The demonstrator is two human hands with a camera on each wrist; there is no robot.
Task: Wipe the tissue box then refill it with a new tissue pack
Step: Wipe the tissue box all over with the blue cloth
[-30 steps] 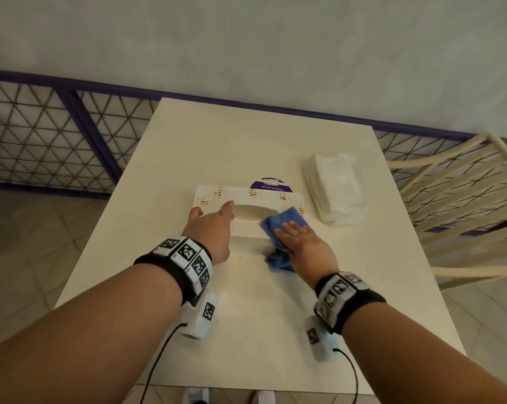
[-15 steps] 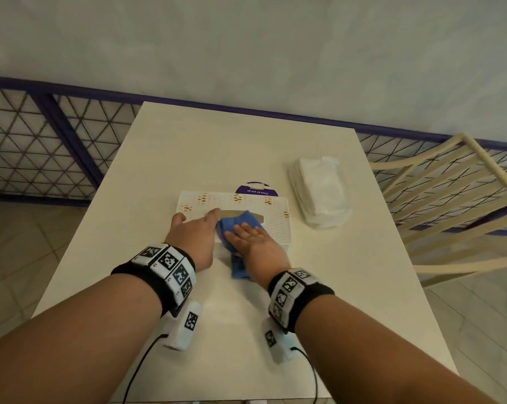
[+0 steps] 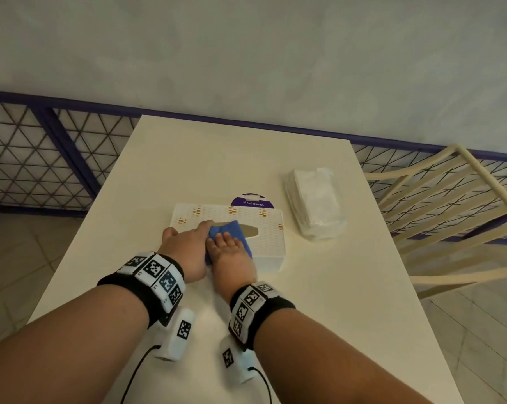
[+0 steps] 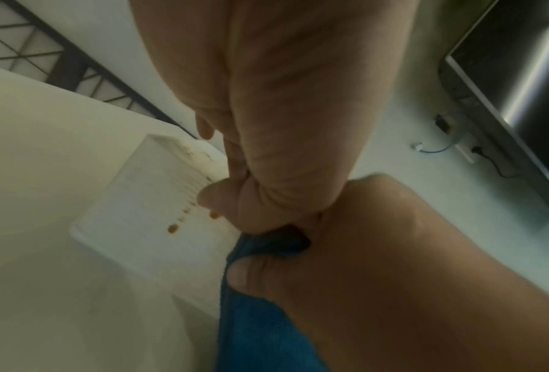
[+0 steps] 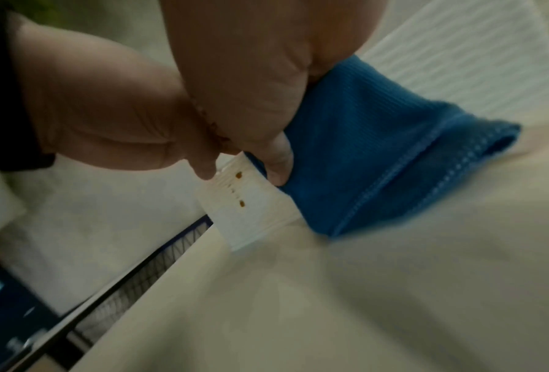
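Wiping is in hand: the right hand point(image 3: 231, 255) presses the cloth point(image 3: 227, 230) flat-fingered on the box point(image 3: 265, 228), while the left hand point(image 3: 188, 246) lies open, steadying it. Next, likely, the pack point(image 3: 315, 205) near the table's point(image 3: 333, 316) right edge goes in.

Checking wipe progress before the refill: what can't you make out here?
- Head view: the tissue box slot is half hidden by the blue cloth and right hand.
- Box interior: unseen.
- Tissue pack: wrapper seal too small.
- Right wrist view: the table is blurred.
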